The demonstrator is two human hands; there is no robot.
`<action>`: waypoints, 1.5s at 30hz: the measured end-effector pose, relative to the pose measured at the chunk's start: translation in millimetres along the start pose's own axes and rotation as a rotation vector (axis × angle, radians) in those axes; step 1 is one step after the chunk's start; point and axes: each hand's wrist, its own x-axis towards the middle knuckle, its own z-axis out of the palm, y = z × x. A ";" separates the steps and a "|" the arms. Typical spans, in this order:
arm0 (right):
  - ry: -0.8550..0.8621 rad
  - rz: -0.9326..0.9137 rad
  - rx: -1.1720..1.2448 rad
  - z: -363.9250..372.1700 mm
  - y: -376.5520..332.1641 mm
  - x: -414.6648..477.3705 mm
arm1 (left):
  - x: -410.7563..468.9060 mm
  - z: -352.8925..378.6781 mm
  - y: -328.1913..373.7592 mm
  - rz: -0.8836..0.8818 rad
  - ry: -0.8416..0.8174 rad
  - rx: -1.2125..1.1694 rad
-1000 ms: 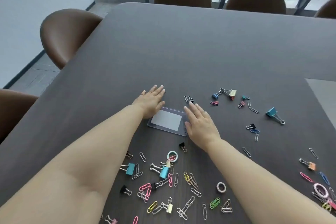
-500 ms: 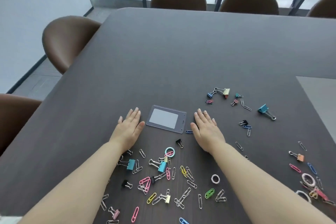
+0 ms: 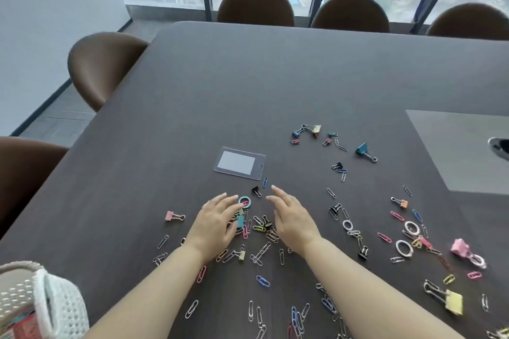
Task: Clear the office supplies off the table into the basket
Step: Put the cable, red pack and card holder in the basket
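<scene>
Well, seen from my head, the clear card holder lies flat on the dark table, and I place everything by it. My left hand rests palm down just nearer me than the holder, fingers loose and slightly bent over a teal binder clip; it grasps nothing that I can see. My right hand stands on its edge, nearer me and a little right of the holder, fingers straight and released. Between the 2 hands sits a heap of paper clips. A teal ring lies just beside my left fingertips, and a black clip and a blue paper clip lie between that ring and the holder's near edge. A pink clip lies alone, left of the holder and nearer me. More clips are scattered right of the holder, among them a big teal clip and, much nearer me, a yellow clip. The white basket shows far left of the holder and much nearer me, well apart from both hands; whether it stands on the table I cannot tell.
</scene>
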 end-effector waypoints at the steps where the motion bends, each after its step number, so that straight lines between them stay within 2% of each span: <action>1: 0.015 0.031 -0.021 -5.0 7.2 8.9 | 12.4 -2.5 2.5 -0.010 0.013 0.013; 7: 0.080 0.197 -0.205 -36.3 62.2 85.6 | 117.0 1.3 -0.2 -0.039 -0.129 0.127; 12: 0.099 0.320 -0.321 -54.3 105.3 157.3 | 172.3 27.2 -15.1 -0.209 -0.241 0.224; 18: 0.043 0.327 -0.285 -39.4 115.4 191.0 | 168.5 40.6 -23.3 -0.212 -0.124 0.220; 21: 0.095 0.286 -0.255 -28.9 106.8 172.0 | 164.2 39.5 -22.0 -0.206 0.046 0.083; 23: 0.056 0.237 -0.245 -24.2 96.8 145.0 | 162.7 35.2 -17.8 -0.229 0.138 0.100; 26: 0.010 0.118 -0.278 -10.5 73.6 83.7 | 162.3 25.1 -10.3 -0.319 -0.016 0.236; 28: -0.003 0.088 -0.263 -4.4 61.3 50.2 | 162.3 18.7 -7.8 -0.332 -0.048 0.250; 31: 0.107 0.123 -0.200 -23.2 63.3 43.2 | 163.4 13.6 -4.4 -0.366 -0.067 0.217; 34: 0.196 0.298 -0.186 -52.8 96.7 69.3 | 166.8 15.9 2.8 -0.449 -0.078 0.177; 38: 0.219 0.581 -0.239 -88.7 156.5 101.1 | 172.1 28.9 4.8 -0.484 0.066 0.053; 40: 0.175 0.674 -0.228 -94.0 181.5 110.5 | 175.1 33.5 1.4 -0.480 0.146 -0.023; 42: 0.120 0.677 -0.230 -88.5 188.9 117.0 | 177.9 34.9 -1.3 -0.474 0.179 -0.079; 45: 0.125 0.481 -0.260 -64.0 162.1 115.6 | 179.4 34.0 -2.1 -0.478 0.205 -0.110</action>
